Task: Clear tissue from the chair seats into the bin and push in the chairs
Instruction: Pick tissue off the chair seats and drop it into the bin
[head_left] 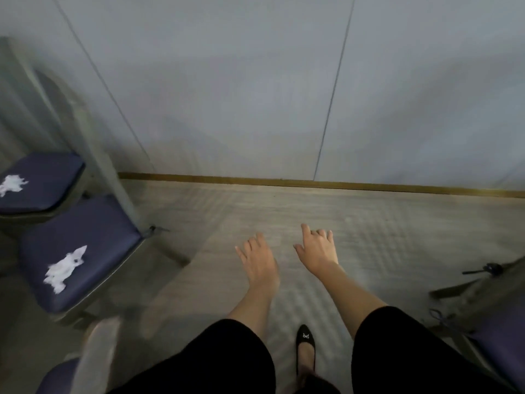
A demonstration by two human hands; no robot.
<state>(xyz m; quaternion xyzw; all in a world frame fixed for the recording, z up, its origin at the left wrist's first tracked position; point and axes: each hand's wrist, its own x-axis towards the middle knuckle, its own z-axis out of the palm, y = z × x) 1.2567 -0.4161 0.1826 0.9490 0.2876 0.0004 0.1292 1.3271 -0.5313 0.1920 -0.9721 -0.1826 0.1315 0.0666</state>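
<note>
We count two tissues (66, 268) (11, 184), both left; four navy seats (93, 231) (42, 172) (55, 376) (500, 345), three left, one right; two hands (260, 258) (316, 248); one black shoe (305, 348).

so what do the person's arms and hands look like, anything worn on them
Both arms wear loose black sleeves, the left sleeve and the right sleeve, which end above bare forearms. The left hand and right hand are bare: no gloves, and no watch or rings that the blurred view shows.
</note>
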